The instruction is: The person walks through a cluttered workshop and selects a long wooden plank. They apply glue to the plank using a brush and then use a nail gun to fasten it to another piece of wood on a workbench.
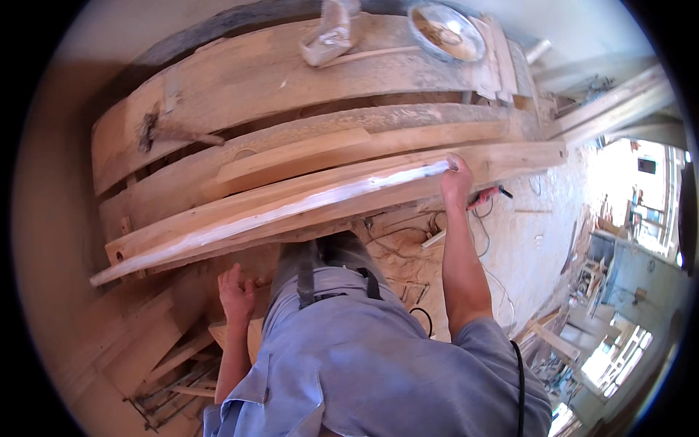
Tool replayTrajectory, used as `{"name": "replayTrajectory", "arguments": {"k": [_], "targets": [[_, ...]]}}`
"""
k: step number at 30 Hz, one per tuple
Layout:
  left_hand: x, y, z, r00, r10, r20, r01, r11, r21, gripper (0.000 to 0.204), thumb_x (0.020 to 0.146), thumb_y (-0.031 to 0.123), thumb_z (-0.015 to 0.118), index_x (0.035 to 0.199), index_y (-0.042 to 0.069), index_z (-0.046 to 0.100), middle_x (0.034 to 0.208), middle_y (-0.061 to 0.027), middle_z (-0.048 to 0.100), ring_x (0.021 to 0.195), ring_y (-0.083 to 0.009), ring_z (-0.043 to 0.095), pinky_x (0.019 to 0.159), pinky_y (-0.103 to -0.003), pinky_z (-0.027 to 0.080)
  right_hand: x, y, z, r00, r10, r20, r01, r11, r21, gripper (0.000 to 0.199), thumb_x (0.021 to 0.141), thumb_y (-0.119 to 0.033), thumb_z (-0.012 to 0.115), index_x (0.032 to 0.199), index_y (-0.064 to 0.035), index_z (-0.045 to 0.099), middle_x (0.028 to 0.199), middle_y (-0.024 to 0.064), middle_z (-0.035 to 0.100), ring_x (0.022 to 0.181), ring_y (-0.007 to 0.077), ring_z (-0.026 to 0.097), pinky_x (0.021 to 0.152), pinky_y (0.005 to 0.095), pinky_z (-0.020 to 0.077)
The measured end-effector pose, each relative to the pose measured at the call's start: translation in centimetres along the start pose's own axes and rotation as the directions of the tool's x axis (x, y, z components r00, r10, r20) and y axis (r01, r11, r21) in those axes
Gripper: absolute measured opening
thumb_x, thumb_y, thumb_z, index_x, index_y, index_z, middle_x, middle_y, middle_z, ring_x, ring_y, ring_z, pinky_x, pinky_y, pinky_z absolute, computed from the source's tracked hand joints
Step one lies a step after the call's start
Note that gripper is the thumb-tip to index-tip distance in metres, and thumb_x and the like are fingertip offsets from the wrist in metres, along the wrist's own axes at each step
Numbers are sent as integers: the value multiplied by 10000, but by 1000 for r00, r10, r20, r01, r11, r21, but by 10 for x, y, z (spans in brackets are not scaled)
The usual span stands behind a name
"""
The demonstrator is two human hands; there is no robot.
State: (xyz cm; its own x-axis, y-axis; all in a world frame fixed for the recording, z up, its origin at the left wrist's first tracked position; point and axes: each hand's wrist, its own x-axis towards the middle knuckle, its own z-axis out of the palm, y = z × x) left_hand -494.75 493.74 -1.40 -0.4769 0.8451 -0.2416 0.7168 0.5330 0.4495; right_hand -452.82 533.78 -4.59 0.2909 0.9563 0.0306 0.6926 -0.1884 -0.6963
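Gripping the right end of a long pale plank (291, 207), the right hand (457, 182) curls over its top edge, fingers closed on the wood, with the forearm running straight up from the lower edge of the view. The plank lies slantwise across the front of the bench (218, 95), its far end low at about nine o'clock from the hand and its gripped end high near the middle of the picture; its upper face catches bright light along most of its length. A second, wider board (502, 156) lies just behind it and reaches further toward three o'clock.

The left hand (237, 291) hangs low at about eight o'clock from the right one, fingers loosely spread and half open, resting against a stack of short wooden pieces (182, 349) beside the person's leg; it grips nothing that I can make out.

Beyond the plank, toward twelve o'clock, a shorter flat board (291, 156) rests on the dusty bench top. Further back sit a crumpled clear plastic bag (329, 36) and a round metal bowl (445, 30) with sawdust in it. At four o'clock from the right hand, a red-handled tool (486, 195) shows just beside the wrist, with cables trailing over the sawdust-covered floor (524, 240).
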Motion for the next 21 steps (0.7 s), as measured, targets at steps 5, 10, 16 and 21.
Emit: {"name": "replayTrajectory", "arguments": {"k": [5,10,16,21], "targets": [[11,-10,-3,1000,-26,4,26,998,-54,469,802,59,690,1261,5,614,1272,-204,631,1194,-390,563,1043,-460,446,18,30,-20,930,-343,130,353,933,-69,569,712,118,511,1218,-72,687,1047,184,672,1020,339,635,932,391,496],[1,-23,2,993,-121,16,122,980,-159,511,807,49,692,1307,-2,602,1251,-190,653,1157,-352,603,1012,-425,472,34,41,-21,941,-246,233,299,927,-228,550,680,78,618,1188,-117,700,1173,178,634,1131,377,553,1004,435,450],[-41,-28,19,983,-180,46,186,961,-203,545,802,63,700,1329,-20,589,1202,-184,673,1124,-310,636,986,-403,493,46,54,-26,915,-282,289,333,932,-143,513,662,54,697,1145,-119,724,1134,140,635,1101,357,558,990,426,464],[-53,-15,21,982,-166,87,181,959,-216,507,815,78,693,1304,-23,606,1254,-216,653,1168,-329,634,1015,-404,488,56,88,-22,871,-301,388,337,941,-25,555,610,55,790,1146,-65,712,1050,89,645,1001,291,611,917,372,515]]}}
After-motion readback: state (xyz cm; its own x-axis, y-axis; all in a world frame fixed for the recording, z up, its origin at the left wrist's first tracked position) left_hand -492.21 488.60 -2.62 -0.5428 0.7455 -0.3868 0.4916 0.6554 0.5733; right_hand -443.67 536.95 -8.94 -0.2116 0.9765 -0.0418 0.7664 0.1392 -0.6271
